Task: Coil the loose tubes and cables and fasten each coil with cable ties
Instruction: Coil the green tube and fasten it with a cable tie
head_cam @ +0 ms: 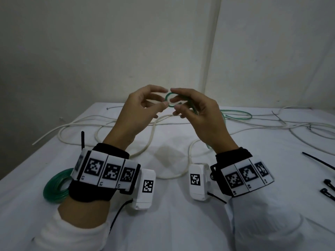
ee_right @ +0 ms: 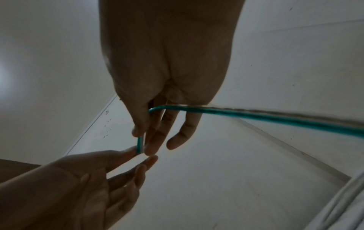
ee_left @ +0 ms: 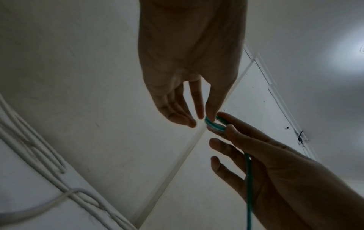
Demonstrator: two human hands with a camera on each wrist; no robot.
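Both hands are raised above the table point(head_cam: 181, 223) and meet at a thin green tube point(head_cam: 169, 100) bent into a small loop. My left hand point(head_cam: 164, 97) pinches the loop's left side with thumb and fingertips. My right hand point(head_cam: 174, 104) pinches its right side, and the rest of the tube trails over that palm down to the table. In the left wrist view the loop point(ee_left: 214, 126) sits between the left hand point(ee_left: 205, 117) and the right hand point(ee_left: 226, 123). In the right wrist view the tube point(ee_right: 256, 116) bends and drops through the right hand point(ee_right: 143, 140) to the left hand point(ee_right: 141, 155).
A finished green coil point(head_cam: 54, 187) lies by my left wrist near the table's left edge. Loose white cables point(head_cam: 154, 133) sprawl across the middle and far right. The green tube's slack point(head_cam: 237, 115) lies beyond my right hand. Black cable ties point(head_cam: 319, 161) lie at the right edge.
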